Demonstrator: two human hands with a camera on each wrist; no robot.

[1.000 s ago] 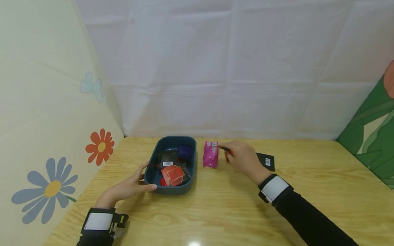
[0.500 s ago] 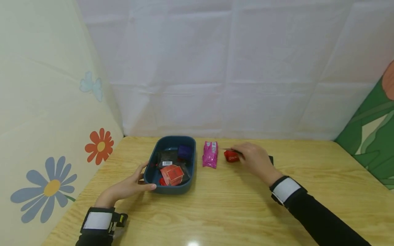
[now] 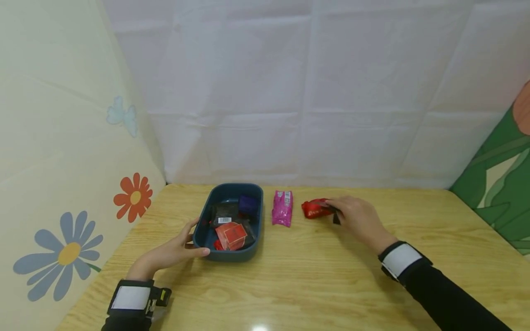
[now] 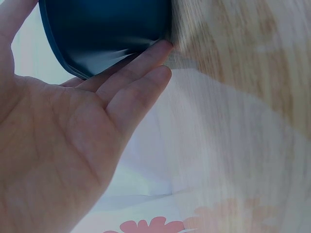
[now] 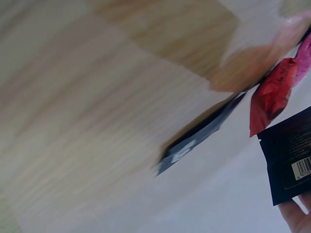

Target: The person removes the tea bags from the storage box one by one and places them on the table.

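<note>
In the head view my left hand (image 3: 175, 249) rests against the near left corner of a dark blue box (image 3: 240, 256), thumb on the near side. Its fingers lie nearly straight along the box wall (image 4: 107, 29) in the left wrist view. My right hand (image 3: 359, 220) pinches a thin black packet (image 5: 289, 150) with a white barcode label. That packet hangs over the table beside a red packet (image 3: 313, 209). Left of the red one lies a pink packet (image 3: 282, 209). A second black packet (image 5: 194, 138) lies on the table, mostly hidden behind my right hand in the head view.
Inside the box are a black packet with a barcode (image 3: 223, 212), a purple item (image 3: 248, 205) and reddish packets (image 3: 232, 235). A white sheet (image 3: 265, 92) rises behind the wooden table (image 3: 290, 285). Flowered panels (image 3: 70, 253) flank it.
My right hand has moved to the right with the black packet, away from the pink packet. The red packet is now more exposed, the black one on the table more covered. My left hand stays put.
</note>
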